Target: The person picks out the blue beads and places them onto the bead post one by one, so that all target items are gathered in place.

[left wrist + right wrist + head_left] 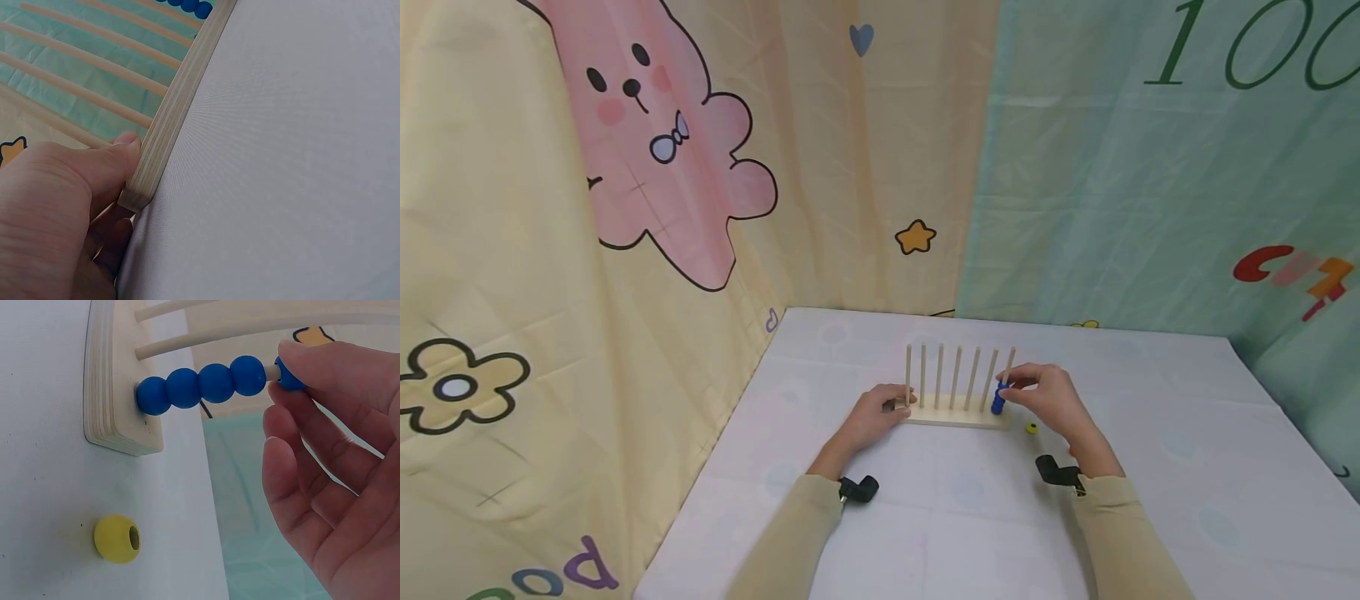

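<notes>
A pale wooden base (955, 417) with a row of several upright wooden pegs (957, 375) stands on the table. My left hand (880, 411) grips the left end of the base, thumb on top and fingers beneath in the left wrist view (62, 200). On the rightmost peg sit several blue beads (215, 383), stacked up from the base. My right hand (1045, 398) pinches one more blue bead (290, 375) between thumb and fingers, threaded on that peg a small gap above the stack.
A yellow bead (117, 539) with a hole lies on the table beside the base's right end. The white-clothed table (970, 517) reaches back to printed curtains (865, 167), which also hang along its left side.
</notes>
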A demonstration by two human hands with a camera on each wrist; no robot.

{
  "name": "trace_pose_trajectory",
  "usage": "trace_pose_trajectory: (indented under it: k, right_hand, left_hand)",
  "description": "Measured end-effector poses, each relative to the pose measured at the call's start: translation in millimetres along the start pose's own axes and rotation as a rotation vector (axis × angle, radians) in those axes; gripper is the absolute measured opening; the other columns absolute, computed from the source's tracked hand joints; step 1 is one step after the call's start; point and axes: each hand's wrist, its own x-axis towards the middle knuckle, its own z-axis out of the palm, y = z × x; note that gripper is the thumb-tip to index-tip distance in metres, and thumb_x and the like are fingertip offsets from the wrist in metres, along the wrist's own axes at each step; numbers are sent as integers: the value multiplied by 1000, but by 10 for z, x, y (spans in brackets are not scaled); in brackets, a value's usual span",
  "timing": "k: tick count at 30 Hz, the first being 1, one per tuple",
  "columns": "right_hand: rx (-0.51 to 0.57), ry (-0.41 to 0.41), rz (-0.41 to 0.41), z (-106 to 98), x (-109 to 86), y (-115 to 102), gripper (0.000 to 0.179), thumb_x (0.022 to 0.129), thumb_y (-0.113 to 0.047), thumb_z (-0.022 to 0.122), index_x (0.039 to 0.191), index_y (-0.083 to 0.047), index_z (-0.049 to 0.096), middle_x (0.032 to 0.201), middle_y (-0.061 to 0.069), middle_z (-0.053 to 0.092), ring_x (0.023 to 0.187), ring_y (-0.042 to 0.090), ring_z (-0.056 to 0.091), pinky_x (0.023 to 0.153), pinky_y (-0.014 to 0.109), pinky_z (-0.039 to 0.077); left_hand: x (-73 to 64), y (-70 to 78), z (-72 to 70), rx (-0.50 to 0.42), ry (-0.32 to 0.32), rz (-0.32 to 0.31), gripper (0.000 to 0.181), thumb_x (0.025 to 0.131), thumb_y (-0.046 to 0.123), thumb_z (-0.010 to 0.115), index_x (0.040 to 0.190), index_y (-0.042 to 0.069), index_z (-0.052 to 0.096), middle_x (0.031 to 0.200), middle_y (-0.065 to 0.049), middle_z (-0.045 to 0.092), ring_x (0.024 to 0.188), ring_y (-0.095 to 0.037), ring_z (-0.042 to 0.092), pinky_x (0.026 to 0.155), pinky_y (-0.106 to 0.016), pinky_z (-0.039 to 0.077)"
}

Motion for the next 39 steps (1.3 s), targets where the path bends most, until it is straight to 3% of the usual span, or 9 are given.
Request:
trace_pose_trajectory:
  k: [13,20,27,29,34,39]
  right_hand:
    - [-9,-36,-3,34,-30,62,22,90,-20,78,112,-17,77,102,1,72,100,26,61,80,42,55]
    - [-29,-50,-25,-29,-92,67,31,91,-18,77,120,-11,73,106,4,71,101,29,62,80,44,56]
    - [-44,-34,21,-177,-206,100,30,93,-23,75,123,-19,70,116,6,68,104,31,59,54,46,55]
    - [-61,-39,9,-206,-227,101,31,94,-24,74,124,-18,70,117,7,69,103,31,59,56,44,55]
    - [-129,-1,-56,-306,-265,75,30,95,-25,72,123,-15,71,113,6,71,103,29,61,73,38,56]
    - [-156,50,-68,-435,-343,95,30,96,-29,71,123,-17,71,110,4,72,102,28,62,73,37,56]
  left_hand:
    - [-36,20,14,4,-7,7,24,97,19,70,120,22,73,130,4,65,128,-18,52,106,-41,41]
    - [-56,16,44,-7,-10,21,25,97,21,69,122,21,72,129,6,65,127,-20,53,104,-42,43]
    - [-48,36,84,-20,-28,10,24,97,22,69,121,22,73,130,6,65,128,-19,52,105,-41,42]
    - [-54,35,80,-11,-31,0,24,97,22,69,121,23,72,130,6,65,128,-18,52,105,-40,42]
    - [-39,29,35,6,-8,9,25,97,21,70,121,22,73,128,4,66,126,-19,54,103,-42,43]
    - [3,27,-15,10,-3,19,23,97,20,70,119,20,74,128,6,66,125,-18,54,103,-40,44]
